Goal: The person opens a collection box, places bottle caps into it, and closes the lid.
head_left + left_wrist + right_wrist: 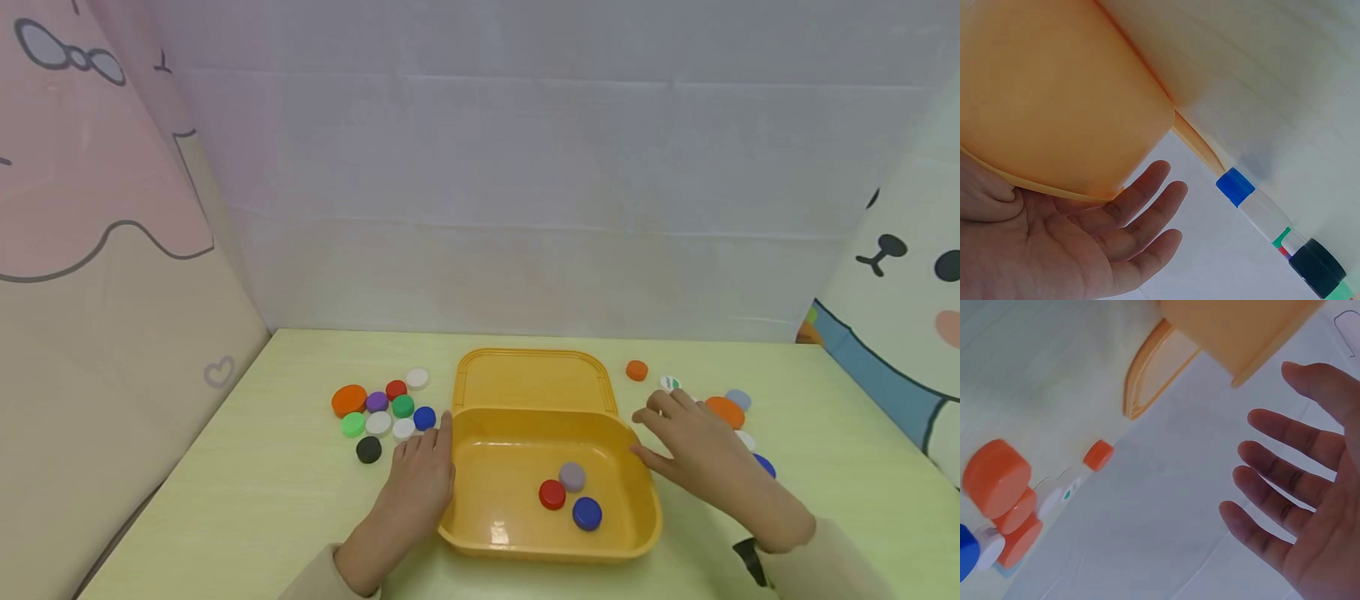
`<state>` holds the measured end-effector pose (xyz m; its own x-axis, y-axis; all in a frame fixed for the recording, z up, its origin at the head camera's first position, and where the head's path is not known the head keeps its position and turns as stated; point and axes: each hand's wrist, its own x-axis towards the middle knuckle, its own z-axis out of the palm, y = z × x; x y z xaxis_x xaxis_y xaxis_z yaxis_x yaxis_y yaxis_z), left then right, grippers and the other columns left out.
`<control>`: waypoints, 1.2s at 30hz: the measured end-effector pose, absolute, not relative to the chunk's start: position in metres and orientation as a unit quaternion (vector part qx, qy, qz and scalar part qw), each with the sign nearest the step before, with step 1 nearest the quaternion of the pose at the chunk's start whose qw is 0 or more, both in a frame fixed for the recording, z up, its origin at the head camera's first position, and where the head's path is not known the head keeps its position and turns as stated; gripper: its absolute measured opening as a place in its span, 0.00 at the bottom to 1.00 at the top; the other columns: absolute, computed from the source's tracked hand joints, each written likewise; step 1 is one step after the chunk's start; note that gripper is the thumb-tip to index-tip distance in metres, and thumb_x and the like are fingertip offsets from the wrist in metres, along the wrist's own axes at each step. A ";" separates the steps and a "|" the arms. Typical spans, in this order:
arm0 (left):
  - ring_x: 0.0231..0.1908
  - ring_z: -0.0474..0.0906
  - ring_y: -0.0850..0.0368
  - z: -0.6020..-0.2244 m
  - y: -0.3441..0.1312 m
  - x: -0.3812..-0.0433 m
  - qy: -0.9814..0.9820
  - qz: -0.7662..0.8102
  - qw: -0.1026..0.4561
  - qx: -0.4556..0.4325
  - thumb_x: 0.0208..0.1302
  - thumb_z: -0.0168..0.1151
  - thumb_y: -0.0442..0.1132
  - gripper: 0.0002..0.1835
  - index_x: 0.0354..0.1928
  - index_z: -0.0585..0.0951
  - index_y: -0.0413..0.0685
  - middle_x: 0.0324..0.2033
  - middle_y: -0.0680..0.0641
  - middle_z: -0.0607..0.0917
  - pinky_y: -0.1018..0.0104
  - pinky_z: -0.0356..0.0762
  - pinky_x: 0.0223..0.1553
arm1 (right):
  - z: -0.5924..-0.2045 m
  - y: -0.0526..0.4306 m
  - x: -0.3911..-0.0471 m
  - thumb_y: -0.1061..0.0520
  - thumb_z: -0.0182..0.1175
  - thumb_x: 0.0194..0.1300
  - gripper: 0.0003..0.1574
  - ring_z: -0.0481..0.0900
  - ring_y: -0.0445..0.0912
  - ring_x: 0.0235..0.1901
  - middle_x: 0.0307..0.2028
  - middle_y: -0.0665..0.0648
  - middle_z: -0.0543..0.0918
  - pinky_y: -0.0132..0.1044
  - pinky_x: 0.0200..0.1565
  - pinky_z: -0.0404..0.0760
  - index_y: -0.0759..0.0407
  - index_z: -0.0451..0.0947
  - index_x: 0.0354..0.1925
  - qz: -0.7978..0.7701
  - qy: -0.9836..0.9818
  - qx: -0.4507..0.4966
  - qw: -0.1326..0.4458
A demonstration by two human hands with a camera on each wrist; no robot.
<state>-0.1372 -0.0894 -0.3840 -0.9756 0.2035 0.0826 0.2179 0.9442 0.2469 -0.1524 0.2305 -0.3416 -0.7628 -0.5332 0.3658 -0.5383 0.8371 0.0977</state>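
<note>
A yellow plastic box (480, 533) stands in the middle of the table, holding a red cap (552, 495), a pale purple cap (572, 477) and a blue cap (587, 514). At its left rim rests my left hand (420, 479), the index finger stretched along the edge. In the left wrist view the other fingers extend loosely past the rim. My right hand (693, 454) hovers by the right rim with fingers spread and nothing in it. The right wrist view shows a gap between its thumb and the box.
Behind the box lies a flat yellow lid (536, 379). Several mixed caps, among them a black cap (369, 450), cluster left of it. More caps lie to the right, partly behind my right hand, with a small orange cap (637, 370) farther back. Fabric walls enclose the table.
</note>
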 end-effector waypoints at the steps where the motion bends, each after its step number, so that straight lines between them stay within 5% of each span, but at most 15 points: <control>1: 0.53 0.69 0.42 -0.384 -0.089 -0.137 -0.986 -0.128 0.027 -0.107 0.66 0.48 0.38 0.29 0.67 0.58 0.38 0.52 0.39 0.74 0.46 0.62 0.58 | -0.343 0.235 -0.153 0.49 0.70 0.45 0.18 0.64 0.42 0.29 0.31 0.50 0.73 0.29 0.25 0.67 0.55 0.79 0.34 0.010 -0.937 0.286 0.201; 11: 0.52 0.69 0.41 -0.383 -0.090 -0.136 -0.986 -0.125 0.025 -0.108 0.66 0.48 0.38 0.29 0.67 0.57 0.37 0.52 0.39 0.75 0.47 0.62 0.58 | -0.356 0.270 -0.157 0.53 0.73 0.38 0.18 0.65 0.42 0.27 0.27 0.49 0.73 0.34 0.27 0.69 0.56 0.79 0.30 0.003 -0.935 0.269 0.230; 23: 0.52 0.69 0.42 -0.382 -0.089 -0.135 -0.986 -0.123 0.024 -0.108 0.66 0.48 0.38 0.29 0.67 0.57 0.37 0.52 0.39 0.74 0.47 0.62 0.58 | -0.363 0.296 -0.157 0.49 0.68 0.47 0.13 0.63 0.43 0.26 0.26 0.49 0.67 0.33 0.22 0.61 0.53 0.75 0.27 -0.014 -0.978 0.180 0.106; 36: 0.52 0.69 0.42 -0.381 -0.089 -0.136 -0.986 -0.125 0.026 -0.108 0.66 0.48 0.38 0.29 0.67 0.57 0.37 0.52 0.39 0.74 0.47 0.62 0.58 | -0.375 0.312 -0.157 0.45 0.66 0.49 0.18 0.62 0.45 0.24 0.23 0.50 0.66 0.35 0.23 0.61 0.53 0.70 0.23 -0.009 -0.990 0.134 0.038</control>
<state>-0.1358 -0.0893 -0.3814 -0.9751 0.2071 0.0788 0.2202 0.9451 0.2415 -0.1568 0.3117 -0.3754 -0.9611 -0.2660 0.0739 -0.2647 0.9639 0.0277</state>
